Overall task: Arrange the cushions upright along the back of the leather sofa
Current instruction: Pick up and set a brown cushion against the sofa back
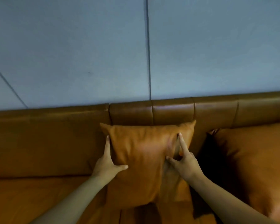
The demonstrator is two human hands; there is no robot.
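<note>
A tan leather cushion (142,159) stands upright against the backrest of the brown leather sofa (47,139), near its middle. My left hand (107,164) grips the cushion's left edge, thumb across its front. My right hand (183,157) lies on the cushion's right front, index finger stretched up and thumb pressing into the leather. A second, larger tan cushion (252,167) leans upright against the backrest at the right, with a dark gap between the two.
A grey-blue panelled wall (87,46) rises directly behind the sofa back. The seat (31,199) stretches out to the left of the held cushion. The sofa's top rail (173,109) runs across the whole view.
</note>
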